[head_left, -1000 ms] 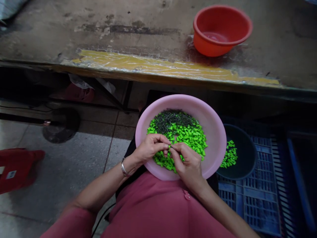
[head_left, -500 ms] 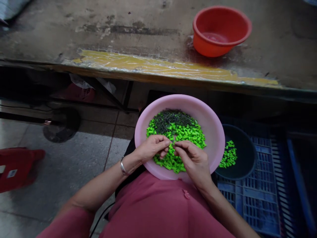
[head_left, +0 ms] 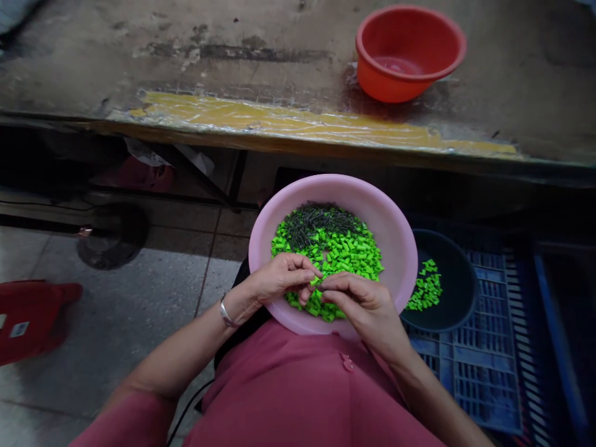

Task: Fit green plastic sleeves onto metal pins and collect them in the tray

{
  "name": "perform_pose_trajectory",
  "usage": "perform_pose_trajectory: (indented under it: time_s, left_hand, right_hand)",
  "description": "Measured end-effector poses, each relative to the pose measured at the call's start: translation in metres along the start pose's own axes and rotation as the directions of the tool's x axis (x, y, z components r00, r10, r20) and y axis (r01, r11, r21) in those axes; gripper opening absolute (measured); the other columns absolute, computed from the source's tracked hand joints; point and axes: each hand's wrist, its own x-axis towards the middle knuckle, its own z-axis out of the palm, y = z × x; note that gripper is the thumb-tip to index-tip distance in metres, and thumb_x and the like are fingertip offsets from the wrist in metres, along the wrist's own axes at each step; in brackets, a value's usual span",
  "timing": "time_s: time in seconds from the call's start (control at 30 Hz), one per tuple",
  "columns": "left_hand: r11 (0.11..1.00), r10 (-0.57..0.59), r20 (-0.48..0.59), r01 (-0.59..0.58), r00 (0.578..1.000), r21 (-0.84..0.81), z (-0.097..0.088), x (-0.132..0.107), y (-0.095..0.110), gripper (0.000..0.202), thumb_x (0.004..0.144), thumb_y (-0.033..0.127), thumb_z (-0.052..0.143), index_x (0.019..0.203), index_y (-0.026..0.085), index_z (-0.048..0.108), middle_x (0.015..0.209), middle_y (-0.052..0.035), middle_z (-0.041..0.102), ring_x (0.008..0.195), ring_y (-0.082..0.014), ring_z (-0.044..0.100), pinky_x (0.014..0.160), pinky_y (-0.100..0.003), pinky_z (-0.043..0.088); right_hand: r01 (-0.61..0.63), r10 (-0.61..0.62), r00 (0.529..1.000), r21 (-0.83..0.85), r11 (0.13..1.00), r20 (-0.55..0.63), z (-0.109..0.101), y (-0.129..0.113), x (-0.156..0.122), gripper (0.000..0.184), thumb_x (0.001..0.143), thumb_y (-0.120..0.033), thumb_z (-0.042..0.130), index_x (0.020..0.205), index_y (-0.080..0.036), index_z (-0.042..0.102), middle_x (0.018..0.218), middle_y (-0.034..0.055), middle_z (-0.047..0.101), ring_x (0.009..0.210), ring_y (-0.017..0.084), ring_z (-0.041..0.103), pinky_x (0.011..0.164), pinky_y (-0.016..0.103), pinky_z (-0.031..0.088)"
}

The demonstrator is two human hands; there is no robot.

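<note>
A pink basin [head_left: 400,248] rests on my lap, holding many small bright-green plastic pieces [head_left: 356,251] and a heap of thin dark metallic pieces [head_left: 321,220] towards its far side. Over the near part of the basin, my left hand [head_left: 286,278] pinches one small green piece [head_left: 315,280] between thumb and forefinger. My right hand [head_left: 361,301] is closed in a pinch close beside it, fingertips almost meeting those of the left. Whatever sits in the right fingertips is too small to make out.
To the right, a dark basin [head_left: 459,304] with several green pieces stands on a blue plastic crate [head_left: 488,372]. A red bowl [head_left: 405,90] sits on the worn table [head_left: 261,81] ahead. A red stool [head_left: 32,316] stands on the floor at left.
The green piece now shows at my left fingertips. My right fingertips have shifted slightly down and left. The whole view has moved a little.
</note>
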Motion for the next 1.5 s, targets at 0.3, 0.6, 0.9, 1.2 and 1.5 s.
perform_pose_trajectory:
  time_s: [0.3,0.6,0.9,1.2,1.5]
  left_hand:
    - [0.999,0.009,0.015,-0.008,1.0,-0.043,0.001,0.002,0.0,0.034,0.07,0.038,0.082,0.082,0.013,0.063,0.058,0.0001,0.066,0.041,-0.0093,0.057,0.041,-0.02,0.049]
    - [0.994,0.078,0.098,-0.07,0.992,-0.085,-0.002,0.001,-0.003,0.027,0.078,0.035,0.077,0.082,0.013,0.061,0.056,0.0005,0.066,0.041,-0.0098,0.058,0.041,-0.019,0.049]
    - [0.998,0.059,0.151,-0.064,0.987,0.023,-0.003,0.002,-0.005,0.03,0.079,0.039,0.075,0.081,0.014,0.059,0.057,-0.0009,0.068,0.043,-0.0093,0.06,0.045,-0.018,0.046]
    - [0.999,0.035,0.141,-0.041,0.989,0.035,-0.002,0.001,-0.006,0.03,0.079,0.04,0.074,0.082,0.015,0.059,0.057,-0.0021,0.068,0.042,-0.0094,0.058,0.043,-0.017,0.044]
    - [0.999,0.053,0.157,-0.05,0.986,-0.02,-0.001,0.003,-0.008,0.029,0.081,0.04,0.073,0.083,0.014,0.06,0.059,-0.0036,0.069,0.043,-0.0097,0.059,0.044,-0.018,0.045]
  right_hand:
    - [-0.274,0.281,0.959,0.35,0.896,0.033,0.007,0.007,0.006,0.005,0.079,-0.022,0.073,0.079,-0.02,0.069,0.073,-0.0017,0.069,0.063,0.012,0.066,0.061,0.023,0.053]
    - [-0.342,0.326,0.937,0.542,0.768,0.128,0.009,0.01,0.01,0.012,0.076,-0.022,0.077,0.076,-0.019,0.066,0.07,-0.0006,0.072,0.061,0.013,0.07,0.061,0.023,0.057]
    - [-0.351,0.312,0.934,0.602,0.717,0.173,0.014,0.018,0.006,0.014,0.078,-0.022,0.077,0.076,-0.018,0.063,0.073,-0.0011,0.072,0.065,0.012,0.072,0.065,0.022,0.057]
    - [-0.4,0.397,0.906,0.606,0.688,0.147,0.019,0.022,0.006,0.029,0.071,-0.026,0.082,0.082,-0.019,0.056,0.069,-0.0041,0.068,0.057,0.012,0.07,0.056,0.019,0.054]
    - [-0.364,0.347,0.927,0.57,0.737,0.143,0.017,0.021,0.01,0.025,0.077,-0.03,0.078,0.081,-0.02,0.055,0.065,-0.004,0.067,0.056,0.011,0.068,0.059,0.021,0.055]
